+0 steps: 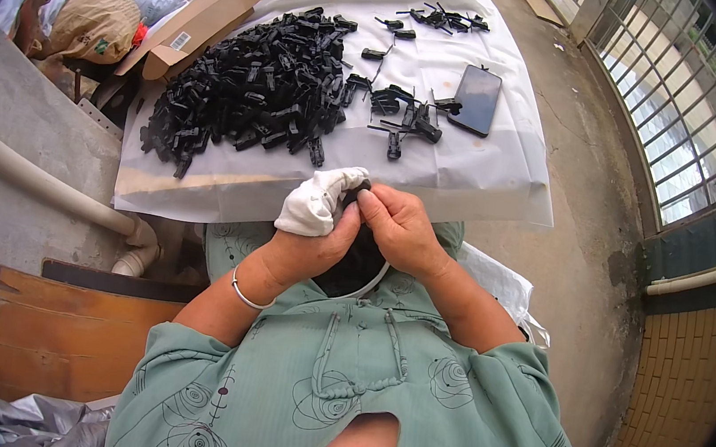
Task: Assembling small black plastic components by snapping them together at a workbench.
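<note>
In front of my body, just off the near edge of the table, both hands meet on a small black plastic part (356, 192). My left hand (317, 250) has a white cloth glove (310, 204) over its fingers and is closed around the part. From the other side, my right hand (402, 229), bare, pinches the same part between thumb and fingers. Most of the part is hidden by the fingers and glove. Below the hands, a dark container with a pale rim (368, 287) sits at my lap, partly covered.
A large heap of black plastic parts (260, 77) covers the table's left side. Smaller groups of black parts (399, 108) lie right of it, near a phone (477, 100). White sheeting (471, 179) covers the table. A cardboard box (198, 30) and bags (97, 22) stand left.
</note>
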Demonstrator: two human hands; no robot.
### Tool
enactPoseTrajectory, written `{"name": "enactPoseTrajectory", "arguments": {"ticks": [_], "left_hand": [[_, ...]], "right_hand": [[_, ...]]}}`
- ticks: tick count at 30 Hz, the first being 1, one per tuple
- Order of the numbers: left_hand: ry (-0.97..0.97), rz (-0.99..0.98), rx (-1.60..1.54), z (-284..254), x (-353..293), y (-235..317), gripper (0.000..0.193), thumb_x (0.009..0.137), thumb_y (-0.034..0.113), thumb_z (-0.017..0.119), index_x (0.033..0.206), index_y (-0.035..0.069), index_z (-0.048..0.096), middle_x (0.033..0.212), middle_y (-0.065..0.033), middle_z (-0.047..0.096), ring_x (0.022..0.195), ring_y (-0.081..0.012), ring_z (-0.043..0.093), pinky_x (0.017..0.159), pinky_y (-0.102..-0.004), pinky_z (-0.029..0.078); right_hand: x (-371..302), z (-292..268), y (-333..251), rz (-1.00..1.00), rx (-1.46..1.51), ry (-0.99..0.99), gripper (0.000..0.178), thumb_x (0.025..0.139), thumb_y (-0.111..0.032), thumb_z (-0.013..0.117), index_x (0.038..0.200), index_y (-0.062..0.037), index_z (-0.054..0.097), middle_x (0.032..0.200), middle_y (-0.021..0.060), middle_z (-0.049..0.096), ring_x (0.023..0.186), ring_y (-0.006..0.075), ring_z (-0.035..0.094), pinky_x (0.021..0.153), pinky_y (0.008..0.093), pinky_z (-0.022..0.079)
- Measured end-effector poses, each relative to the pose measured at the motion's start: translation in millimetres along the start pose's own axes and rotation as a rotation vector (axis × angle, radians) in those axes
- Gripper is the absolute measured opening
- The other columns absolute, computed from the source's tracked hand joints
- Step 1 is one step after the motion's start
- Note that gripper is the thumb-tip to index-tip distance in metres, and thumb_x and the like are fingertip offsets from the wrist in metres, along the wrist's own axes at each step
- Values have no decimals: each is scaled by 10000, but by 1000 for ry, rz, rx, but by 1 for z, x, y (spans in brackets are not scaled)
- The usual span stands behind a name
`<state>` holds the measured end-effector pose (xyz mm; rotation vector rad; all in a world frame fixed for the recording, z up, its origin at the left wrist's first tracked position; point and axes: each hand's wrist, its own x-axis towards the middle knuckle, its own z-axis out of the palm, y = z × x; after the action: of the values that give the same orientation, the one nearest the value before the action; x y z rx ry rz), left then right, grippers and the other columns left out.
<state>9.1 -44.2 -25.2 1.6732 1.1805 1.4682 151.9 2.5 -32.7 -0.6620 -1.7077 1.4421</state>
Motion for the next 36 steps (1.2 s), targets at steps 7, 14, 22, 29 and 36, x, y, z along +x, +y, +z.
{"name": "enactPoseTrajectory", "arguments": {"ticks": [7, 14, 22, 29, 36], "left_hand": [[-96, -166, -316, -13, 13, 5, 332, 892, 34, 486, 1204, -1, 379, 978, -50, 519, 803, -93, 496, 730, -208, 437], [-140, -342, -182, -13, 11, 18, 345, 897, 56, 428, 1232, -6, 372, 835, -27, 533, 571, -38, 428, 503, -172, 381], [-301, -422, -315, -13, 12, 23, 285, 833, 53, 444, 1115, 11, 437, 805, -28, 519, 602, -38, 421, 521, -181, 368], [-237, -63, 189, -6, 17, 20, 239, 792, 30, 454, 1025, -18, 477, 831, -127, 528, 763, -215, 509, 743, -311, 439], [-285, -148, 249, -22, 30, 7, 321, 794, 22, 469, 1111, -26, 466, 965, -191, 551, 850, -280, 544, 816, -311, 431]], "right_hand": [[-2, -22, -13, 75, -347, -162, 199, 807, -93, 620, 980, 2, 604, 674, 17, 533, 593, 86, 455, 558, 230, 408], [0, -26, -7, -350, -387, 36, 178, 767, -59, 676, 934, -16, 629, 661, 12, 554, 582, 55, 466, 535, 214, 409], [-3, -18, -21, -148, -230, 24, 138, 860, -122, 588, 775, -33, 525, 635, 28, 495, 557, 96, 394, 501, 261, 372], [2, -13, -16, -95, -300, -73, 212, 893, -152, 510, 747, 1, 508, 573, 98, 441, 516, 170, 388, 505, 304, 375], [14, -8, 7, -107, -372, 13, 257, 883, -195, 525, 721, 4, 507, 613, 163, 506, 531, 279, 455, 523, 345, 397]]}}
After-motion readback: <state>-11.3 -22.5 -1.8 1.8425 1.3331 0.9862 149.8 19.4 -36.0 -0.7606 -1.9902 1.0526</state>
